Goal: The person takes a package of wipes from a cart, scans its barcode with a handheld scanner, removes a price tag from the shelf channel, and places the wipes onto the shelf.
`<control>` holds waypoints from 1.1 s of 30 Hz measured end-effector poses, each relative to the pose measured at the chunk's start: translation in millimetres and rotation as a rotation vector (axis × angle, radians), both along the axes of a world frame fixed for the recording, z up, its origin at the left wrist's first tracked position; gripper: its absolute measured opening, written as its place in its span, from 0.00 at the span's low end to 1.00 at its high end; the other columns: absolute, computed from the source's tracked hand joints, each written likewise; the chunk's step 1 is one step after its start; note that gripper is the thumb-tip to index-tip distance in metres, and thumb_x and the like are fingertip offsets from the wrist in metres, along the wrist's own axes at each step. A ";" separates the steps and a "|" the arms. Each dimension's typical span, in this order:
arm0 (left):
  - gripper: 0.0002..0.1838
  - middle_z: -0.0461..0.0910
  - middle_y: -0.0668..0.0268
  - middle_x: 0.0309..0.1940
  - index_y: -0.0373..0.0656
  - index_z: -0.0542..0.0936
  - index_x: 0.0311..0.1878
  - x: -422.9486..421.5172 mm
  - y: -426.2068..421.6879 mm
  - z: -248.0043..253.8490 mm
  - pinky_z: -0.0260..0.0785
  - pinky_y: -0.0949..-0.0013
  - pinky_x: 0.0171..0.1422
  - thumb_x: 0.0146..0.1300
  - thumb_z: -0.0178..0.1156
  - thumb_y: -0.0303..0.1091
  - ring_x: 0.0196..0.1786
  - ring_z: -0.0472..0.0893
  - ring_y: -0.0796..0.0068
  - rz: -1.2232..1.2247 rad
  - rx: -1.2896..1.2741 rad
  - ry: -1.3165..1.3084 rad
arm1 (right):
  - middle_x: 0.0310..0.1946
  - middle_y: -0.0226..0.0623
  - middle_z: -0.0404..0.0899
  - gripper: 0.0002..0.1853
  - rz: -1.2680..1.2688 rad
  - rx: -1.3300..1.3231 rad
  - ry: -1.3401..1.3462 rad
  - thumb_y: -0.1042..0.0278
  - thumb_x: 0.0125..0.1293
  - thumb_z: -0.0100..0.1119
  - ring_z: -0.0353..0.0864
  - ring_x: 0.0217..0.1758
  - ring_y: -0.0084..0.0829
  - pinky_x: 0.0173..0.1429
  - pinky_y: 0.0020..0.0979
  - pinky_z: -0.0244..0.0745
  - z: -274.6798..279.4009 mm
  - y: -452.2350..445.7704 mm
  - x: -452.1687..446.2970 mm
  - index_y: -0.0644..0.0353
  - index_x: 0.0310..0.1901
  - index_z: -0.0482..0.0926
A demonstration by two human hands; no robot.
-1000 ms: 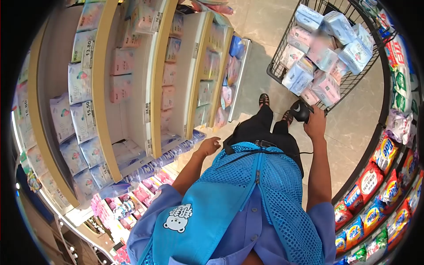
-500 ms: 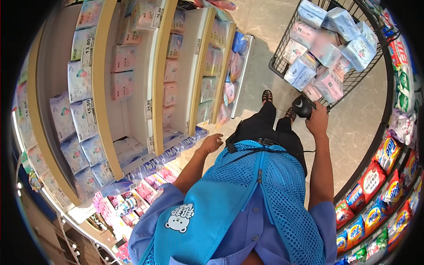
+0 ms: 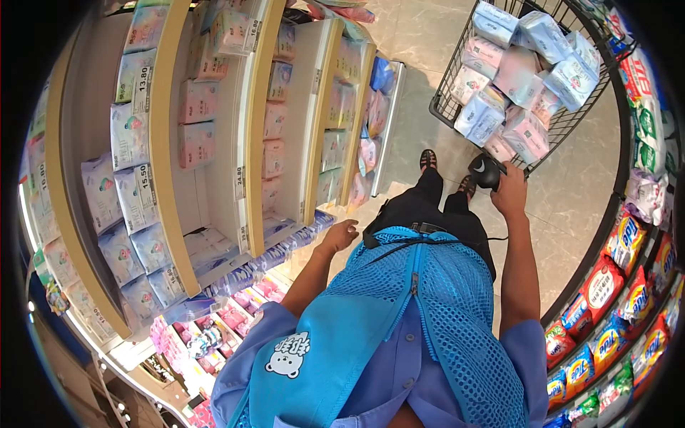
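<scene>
Shopping cart (image 3: 440, 110) stands on the tiled floor (image 3: 410, 135), ahead and to the right of the person, just past the feet. Wire basket, heaped with soft packs — blue-and-white ones (image 3: 546, 37) and pink ones (image 3: 526, 135), piled at mixed angles. Right hand (image 3: 509, 189) is closed on the near end of the cart, right next to a black rounded piece (image 3: 486, 172) with a white curved mark; finger detail partly hidden. Left hand (image 3: 344, 232) hangs free beside the hip, fingers loosely curled, near the shelf unit (image 3: 257, 143). That unit runs along the left — yellowish edges, price tags reading 13.80 (image 3: 141, 89) and 24.80 (image 3: 239, 184), similar packs in rows. Right side: a curved rack with Tide bags (image 3: 625, 240). Person wears a blue mesh vest (image 3: 321, 349).
</scene>
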State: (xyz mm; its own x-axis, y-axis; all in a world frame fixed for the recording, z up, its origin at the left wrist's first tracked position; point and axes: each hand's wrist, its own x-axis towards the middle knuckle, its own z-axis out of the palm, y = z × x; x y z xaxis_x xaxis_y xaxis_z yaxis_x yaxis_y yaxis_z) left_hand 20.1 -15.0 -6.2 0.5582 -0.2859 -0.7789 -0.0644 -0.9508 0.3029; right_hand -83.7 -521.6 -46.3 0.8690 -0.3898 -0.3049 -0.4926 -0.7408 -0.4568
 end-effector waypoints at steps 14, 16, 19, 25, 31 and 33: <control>0.26 0.85 0.53 0.45 0.44 0.77 0.61 -3.4 -7.2 5.1 0.76 0.57 0.55 0.58 0.65 0.38 0.49 0.84 0.52 0.054 0.014 -0.126 | 0.61 0.37 0.69 0.25 0.055 -0.049 -0.014 0.72 0.44 0.69 0.68 0.63 0.46 0.63 0.49 0.68 -5.8 -0.7 -0.7 0.57 0.50 0.81; 0.28 0.84 0.52 0.49 0.45 0.76 0.63 4.9 -22.0 17.0 0.75 0.57 0.59 0.57 0.65 0.37 0.53 0.83 0.52 0.094 0.034 -0.145 | 0.61 0.37 0.69 0.25 0.052 -0.026 0.000 0.72 0.44 0.70 0.67 0.64 0.46 0.65 0.49 0.67 -2.1 -2.1 0.7 0.57 0.49 0.81; 0.31 0.78 0.49 0.58 0.44 0.73 0.66 16.2 -41.4 33.9 0.70 0.57 0.65 0.57 0.65 0.36 0.60 0.78 0.51 0.114 -0.070 -0.305 | 0.61 0.37 0.68 0.25 0.066 -0.038 0.003 0.72 0.44 0.70 0.67 0.64 0.47 0.65 0.49 0.66 -2.7 -1.5 -0.4 0.57 0.50 0.81; 0.31 0.77 0.47 0.58 0.40 0.71 0.66 37.4 -78.4 61.0 0.67 0.56 0.67 0.57 0.64 0.33 0.61 0.76 0.48 0.133 -0.180 -0.586 | 0.60 0.37 0.69 0.24 0.085 -0.055 0.019 0.72 0.46 0.68 0.67 0.64 0.46 0.64 0.48 0.67 -8.2 -5.3 -0.2 0.59 0.50 0.81; 0.31 0.76 0.46 0.59 0.40 0.71 0.66 47.9 -96.8 84.5 0.67 0.54 0.68 0.57 0.64 0.32 0.62 0.74 0.46 0.164 -0.292 -0.765 | 0.60 0.37 0.69 0.23 0.092 -0.051 -0.016 0.72 0.45 0.67 0.67 0.63 0.47 0.63 0.49 0.67 -13.9 -6.1 -1.6 0.61 0.48 0.81; 0.31 0.75 0.46 0.60 0.40 0.71 0.66 51.4 -97.6 87.5 0.67 0.54 0.68 0.57 0.65 0.32 0.62 0.74 0.46 0.181 -0.310 -0.808 | 0.60 0.39 0.70 0.23 0.093 -0.061 -0.026 0.73 0.44 0.68 0.67 0.63 0.48 0.64 0.49 0.67 -16.6 -6.8 -1.2 0.62 0.47 0.82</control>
